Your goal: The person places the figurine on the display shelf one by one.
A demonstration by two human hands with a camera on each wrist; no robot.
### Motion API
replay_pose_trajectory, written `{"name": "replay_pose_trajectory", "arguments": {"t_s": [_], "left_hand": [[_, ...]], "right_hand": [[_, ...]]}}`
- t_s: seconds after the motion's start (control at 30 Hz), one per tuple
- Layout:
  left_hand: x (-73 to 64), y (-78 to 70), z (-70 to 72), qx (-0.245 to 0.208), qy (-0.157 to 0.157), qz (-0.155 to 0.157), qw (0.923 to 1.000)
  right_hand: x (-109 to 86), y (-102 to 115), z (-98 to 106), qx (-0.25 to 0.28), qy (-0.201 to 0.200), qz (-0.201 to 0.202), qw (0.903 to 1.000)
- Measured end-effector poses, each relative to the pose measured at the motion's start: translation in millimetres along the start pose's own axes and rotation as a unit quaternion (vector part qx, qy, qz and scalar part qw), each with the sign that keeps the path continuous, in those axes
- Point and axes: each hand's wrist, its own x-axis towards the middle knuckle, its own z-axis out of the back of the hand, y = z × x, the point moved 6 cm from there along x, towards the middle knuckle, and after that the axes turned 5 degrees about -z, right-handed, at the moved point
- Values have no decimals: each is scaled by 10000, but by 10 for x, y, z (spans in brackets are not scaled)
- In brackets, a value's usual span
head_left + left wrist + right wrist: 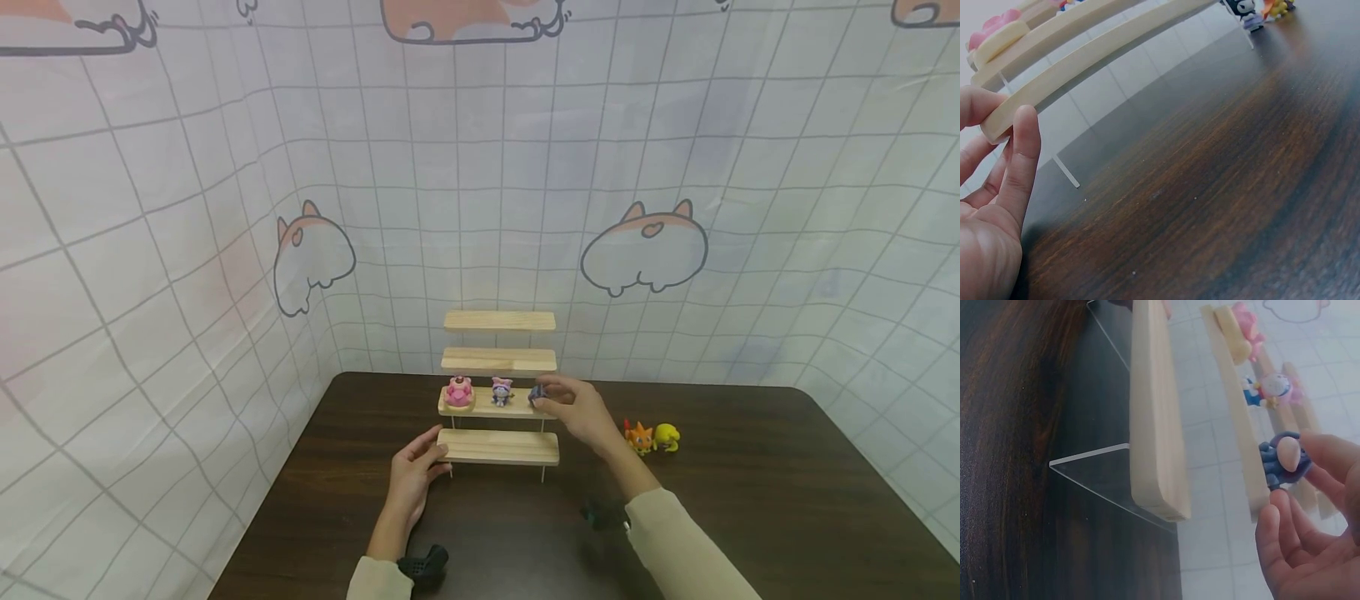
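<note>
Head view. Blue donkey figurine (536, 396): right end of second-lowest shelf (483, 402), lower centre of frame, pinched by right grip (573, 408). Left grip (412, 472): pinches lowest shelf (498, 447) at left end. Step, apparently: placing; next move seemingly calls for steady release clear of purple-and-white figurine (502, 392).

Stand (498, 321) on table (750, 475), curtain (480, 167) behind | three figurines (502, 393) along second shelf (482, 403) up | left hand (413, 468) at lowest shelf (498, 448)'s left end | right hand (576, 410) at rightmost figurine (1286, 456) | toys (640, 438) right of stand

Four shelves (498, 448), at least six figurines (502, 392)
</note>
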Motion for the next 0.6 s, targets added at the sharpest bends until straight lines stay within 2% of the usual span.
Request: {"name": "replay_pose_trajectory", "arguments": {"t_s": [0.27, 0.47, 0.6], "left_hand": [[11, 14, 9, -29, -1, 24, 10000], [15, 23, 15, -37, -8, 20, 10000], [17, 23, 13, -26, -12, 30, 10000]], "right_hand": [[-153, -73, 167, 201, -277, 243, 9991], [-378, -208, 348, 781, -347, 503, 9951], [-529, -291, 488, 984, -585, 450, 9924]]}}
